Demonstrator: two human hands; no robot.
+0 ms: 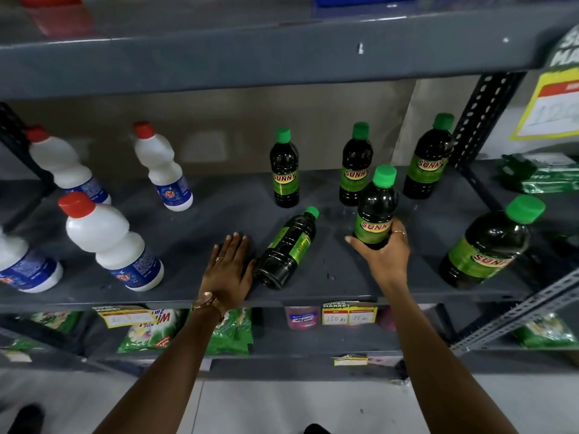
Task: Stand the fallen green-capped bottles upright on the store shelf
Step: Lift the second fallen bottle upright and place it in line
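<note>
Head view: your right hand [383, 256] is clamped around an upright dark bottle [374, 211] at centre right; your left hand [227, 270] lies flat, fingers spread, beside the fallen bottle [286, 249] mid-frame on the shelf [203, 220]. Smooth round plastic could roll toward the shelf's front edge.

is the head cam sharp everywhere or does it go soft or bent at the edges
Head view: sharp in the middle, where the lying bottle and the right hand on the held bottle show crisply; the white bottles at left blur; wide-angle bending tilts the upper shelf edge and outer bottles.
</note>
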